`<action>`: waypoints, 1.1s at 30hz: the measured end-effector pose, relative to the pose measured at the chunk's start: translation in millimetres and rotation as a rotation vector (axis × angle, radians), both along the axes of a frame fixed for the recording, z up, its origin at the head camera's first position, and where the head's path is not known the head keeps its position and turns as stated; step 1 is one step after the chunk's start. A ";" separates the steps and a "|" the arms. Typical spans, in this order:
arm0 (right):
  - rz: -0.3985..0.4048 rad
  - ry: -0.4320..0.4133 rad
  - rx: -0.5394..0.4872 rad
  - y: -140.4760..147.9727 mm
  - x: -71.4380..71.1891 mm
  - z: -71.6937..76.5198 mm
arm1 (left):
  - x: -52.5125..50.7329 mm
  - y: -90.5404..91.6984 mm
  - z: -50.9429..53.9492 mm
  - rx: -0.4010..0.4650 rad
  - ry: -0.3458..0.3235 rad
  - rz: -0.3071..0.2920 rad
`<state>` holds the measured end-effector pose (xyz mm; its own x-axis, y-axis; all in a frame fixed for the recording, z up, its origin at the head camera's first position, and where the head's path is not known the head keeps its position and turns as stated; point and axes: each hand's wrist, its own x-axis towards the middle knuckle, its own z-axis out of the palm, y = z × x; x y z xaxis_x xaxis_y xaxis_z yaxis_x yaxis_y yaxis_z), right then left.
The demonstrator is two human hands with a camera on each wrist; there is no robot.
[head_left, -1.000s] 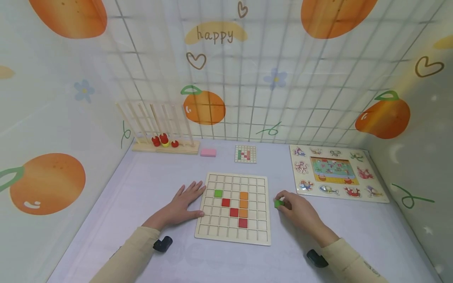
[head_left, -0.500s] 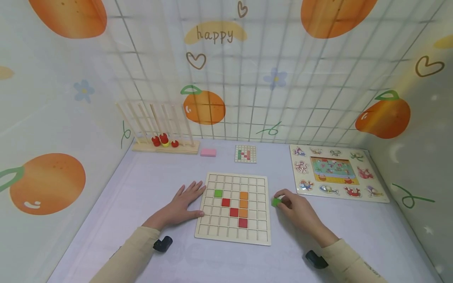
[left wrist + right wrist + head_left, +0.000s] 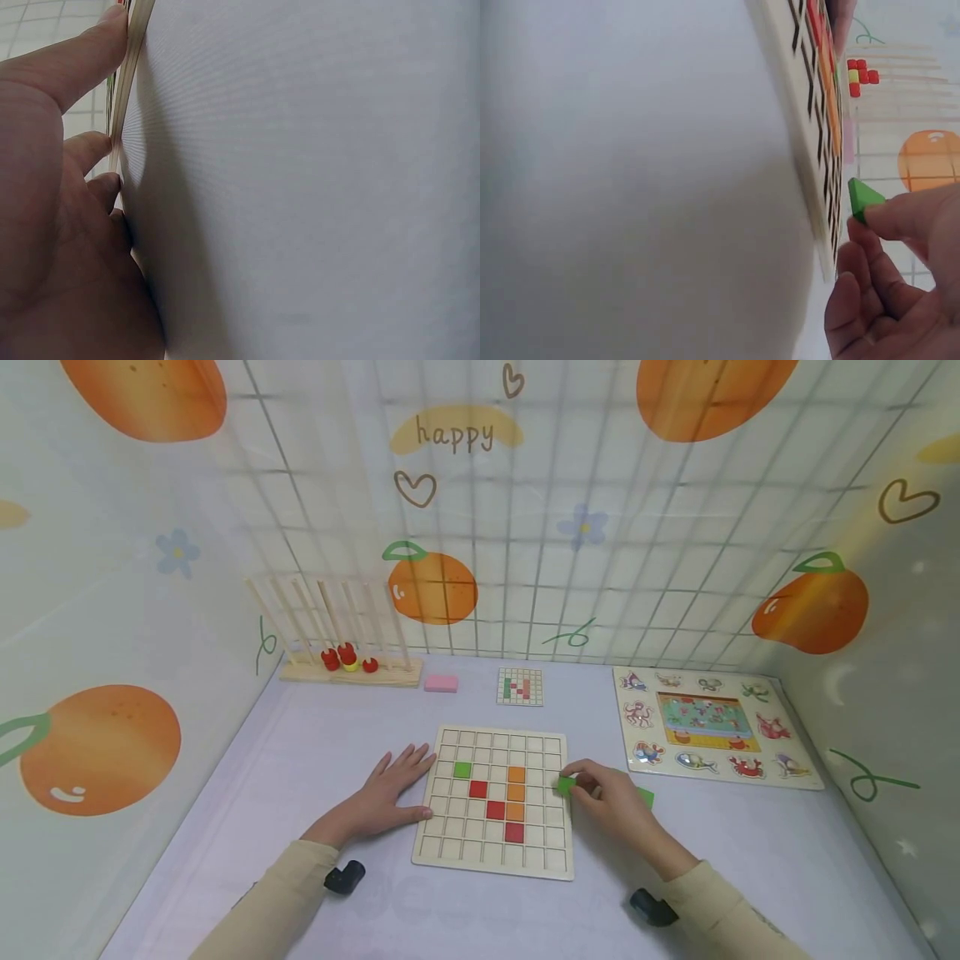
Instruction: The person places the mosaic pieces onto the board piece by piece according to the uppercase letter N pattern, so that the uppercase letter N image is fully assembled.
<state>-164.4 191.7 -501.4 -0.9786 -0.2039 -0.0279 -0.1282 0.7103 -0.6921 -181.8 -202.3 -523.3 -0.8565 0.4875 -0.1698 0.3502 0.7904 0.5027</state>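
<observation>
Green tile (image 3: 565, 787)'s pinched in R hand (image 3: 617, 800), L hand (image 3: 384, 802) splayed, white tbl (image 3: 480, 914), orange-print wall (image 3: 637, 585).

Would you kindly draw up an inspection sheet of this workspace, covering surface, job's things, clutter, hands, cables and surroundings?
Surface: white table.
Job's things: board carrying three red tiles, three orange tiles and one green tile; patterned card behind it; green piece on the table, partly hidden by the right hand.
Clutter: peg rack with beads, pink block, sea-animal puzzle.
Hands: left hand, fingers spread, touches the board's left edge; right hand pinches another green tile, the held tile, at its right edge.
Cables: nothing seen.
Surroundings: backdrop printed with oranges, hearts and "happy".
</observation>
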 end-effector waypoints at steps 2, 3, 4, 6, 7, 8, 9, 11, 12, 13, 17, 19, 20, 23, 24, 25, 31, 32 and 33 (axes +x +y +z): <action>0.004 -0.009 -0.017 -3.9 -0.1 1.4 | 0.1 -0.2 -0.2 -0.003 -0.001 0.002; 0.004 -0.014 -0.025 -6.1 -0.3 1.7 | 0.1 -0.3 -0.3 -0.004 -0.001 0.003; 0.008 -0.014 -0.033 -8.4 -0.6 2.0 | 0.1 -0.4 -0.4 -0.004 -0.001 0.003; 0.027 -0.007 -0.052 -12.9 -1.2 2.9 | 0.1 -0.5 -0.5 -0.002 -0.003 0.004; 0.036 -0.003 -0.057 -15.0 -1.3 3.0 | 0.0 -0.4 -0.6 0.000 -0.005 0.005; 0.043 0.001 -0.062 -17.3 -1.5 3.1 | 0.1 -0.4 -0.6 0.002 -0.005 0.005; 0.050 0.004 -0.067 -19.4 -1.5 3.4 | 0.0 -0.2 -0.6 0.005 -0.006 0.006; 0.060 0.010 -0.072 -23.3 -1.7 4.0 | 0.0 0.0 -0.7 0.007 -0.007 0.007; 0.061 0.007 -0.077 -25.2 -1.6 4.5 | 0.0 0.1 -0.7 0.007 -0.006 0.007; 0.062 0.007 -0.080 -27.2 -1.7 4.8 | 0.0 0.1 -0.6 0.007 -0.005 0.008; 0.071 0.008 -0.096 -36.3 -2.3 6.3 | 0.1 0.3 -0.3 0.002 -0.003 0.008; 0.079 0.011 -0.102 -41.5 -2.8 6.7 | 0.2 0.4 -0.1 -0.001 -0.002 0.007; 0.085 0.017 -0.103 -44.2 -3.0 6.8 | 0.3 0.4 0.1 -0.002 -0.003 0.007; 0.100 0.028 -0.107 -52.2 -3.8 6.7 | 0.5 0.5 0.3 -0.007 -0.004 0.006; 0.106 0.034 -0.108 -54.9 -4.2 6.3 | 0.6 0.5 0.3 -0.008 -0.005 0.006; 0.111 0.036 -0.110 -57.6 -4.7 6.0 | 0.6 0.5 0.4 -0.008 -0.005 0.006; 0.143 0.063 -0.105 -72.5 -8.3 3.1 | 0.5 0.2 0.2 0.000 -0.006 0.001; 0.152 0.076 -0.103 -74.8 -8.9 2.6 | 0.4 0.1 0.0 0.001 -0.006 0.000; 0.159 0.081 -0.100 -77.0 -9.6 1.9 | 0.2 0.0 -0.2 0.000 -0.004 0.000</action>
